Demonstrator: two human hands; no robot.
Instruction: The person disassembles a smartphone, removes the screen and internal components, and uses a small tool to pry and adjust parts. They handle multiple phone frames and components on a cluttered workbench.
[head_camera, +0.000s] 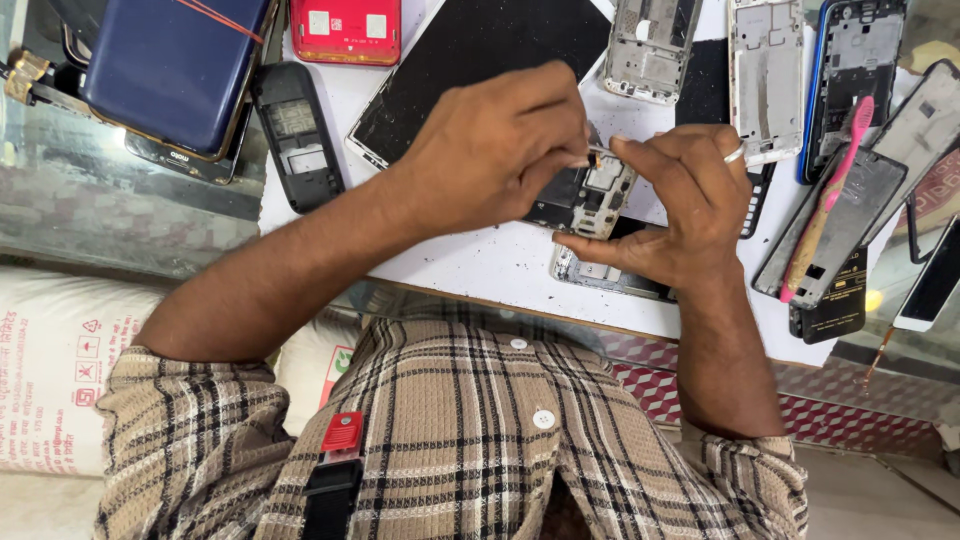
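left hand (495, 150) pinches small tool | right hand (680, 205) clamps phone frame (590, 195) (long axis toward the person) | hands together over frame, above white table (480, 265)

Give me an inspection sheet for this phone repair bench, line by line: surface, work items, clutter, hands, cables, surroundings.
Surface: white board, speckled with dark marks, crowded with phone parts.
Job's things: opened phone frame with exposed internals, held over the board; another phone part lies under it.
Clutter: black display panel, red phone back, blue phone case, small black handset shell, silver frames, pink toothbrush.
Grippers: left hand pinches a small tool at the frame's top; right hand, wearing a ring, grips the frame.
Cables: nothing seen.
Surroundings: glass counter, white printed sack, plaid shirt.
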